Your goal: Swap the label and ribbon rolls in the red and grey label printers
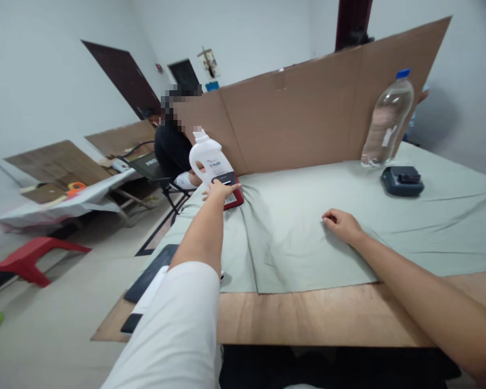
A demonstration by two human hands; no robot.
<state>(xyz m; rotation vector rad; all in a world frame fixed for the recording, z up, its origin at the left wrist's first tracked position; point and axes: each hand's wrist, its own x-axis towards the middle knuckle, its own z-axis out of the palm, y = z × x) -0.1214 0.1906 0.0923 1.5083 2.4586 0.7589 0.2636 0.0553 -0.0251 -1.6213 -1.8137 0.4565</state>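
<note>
My left hand [221, 189] reaches out to the far left edge of the cloth-covered table. It is in front of the lower part of a white handled jug-shaped bottle [211, 156] with a white cap, thumb and fingers spread apart. A red piece with a pale label [235, 200] shows beside and below that hand; whether it belongs to the bottle I cannot tell. On the cloth, my right hand [342, 226] rests with loosely curled fingers, and nothing shows in them. Nearest to it is a dark box-like device [402, 181], farther right.
A cardboard panel [291, 113] stands along the table's back. Before its right end is a clear bottle with a blue cap [387, 121]. Flat dark items [152, 273] lie at the left edge. Beyond sit a person [172, 146] in a chair and a red stool [34, 256].
</note>
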